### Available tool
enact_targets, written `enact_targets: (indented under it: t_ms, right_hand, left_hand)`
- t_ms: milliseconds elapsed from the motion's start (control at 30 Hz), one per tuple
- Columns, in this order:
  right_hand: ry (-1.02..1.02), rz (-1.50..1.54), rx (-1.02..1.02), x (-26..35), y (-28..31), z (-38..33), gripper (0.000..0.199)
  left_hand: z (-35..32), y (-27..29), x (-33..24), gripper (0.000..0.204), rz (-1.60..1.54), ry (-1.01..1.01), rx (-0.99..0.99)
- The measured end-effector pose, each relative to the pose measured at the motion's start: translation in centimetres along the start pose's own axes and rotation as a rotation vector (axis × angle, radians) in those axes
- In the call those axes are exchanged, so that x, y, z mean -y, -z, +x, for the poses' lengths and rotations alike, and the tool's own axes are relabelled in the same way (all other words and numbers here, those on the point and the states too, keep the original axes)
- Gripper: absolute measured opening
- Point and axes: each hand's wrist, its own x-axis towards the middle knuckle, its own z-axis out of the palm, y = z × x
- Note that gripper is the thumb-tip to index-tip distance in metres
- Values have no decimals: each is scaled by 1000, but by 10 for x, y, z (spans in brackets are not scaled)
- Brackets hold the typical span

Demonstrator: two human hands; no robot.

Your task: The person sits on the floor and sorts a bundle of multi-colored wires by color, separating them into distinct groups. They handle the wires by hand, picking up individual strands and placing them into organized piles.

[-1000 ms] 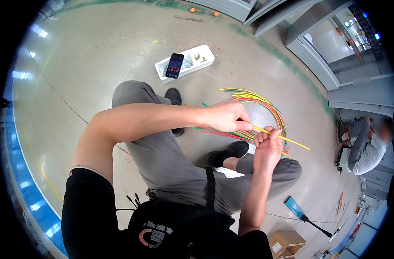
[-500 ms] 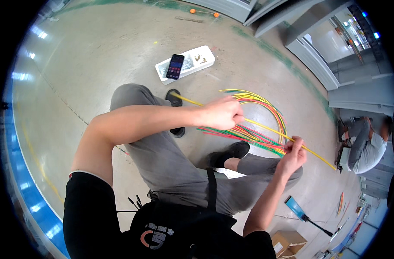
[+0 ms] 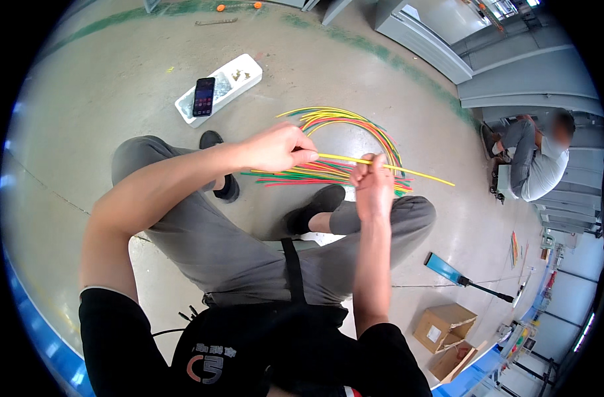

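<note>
A thin yellow tube or wire is stretched between my two hands, above the floor in front of my knees. My left hand is closed on it in a pinch, the back of the hand upward. Farther right, my right hand pinches the same strand, and its free end sticks out past my fingers. Behind and below lies a curved bundle of yellow, red and green strands on the floor. My left hand and the held strand hide part of it.
A white foam tray with small pieces carries a black phone. To the right are a blue, black-handled tool, an open cardboard box and more strands. Another person sits by grey cabinets.
Both hands have moved closer together, my right hand coming inward along the yellow strand. The stretch between them is shorter. The view has shifted, so floor objects appear farther left.
</note>
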Motion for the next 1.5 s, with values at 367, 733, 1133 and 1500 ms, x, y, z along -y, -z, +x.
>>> enact_targets:
  t_ms: [367,733,1133,1500]
  right_hand:
    - [308,-252,-183,59,47,-2,34]
    - [183,1,-102,37,32,2,31]
    - [483,-287,-276,56,38,-4,33]
    - [352,74,-295,77,102,-2,31]
  left_hand:
    - [0,21,-2,23,88,139,30]
    - [10,11,-11,19,50,22,-27]
    - [3,18,-6,20,337,173,-136]
    - [2,53,-8,23,5,53,97]
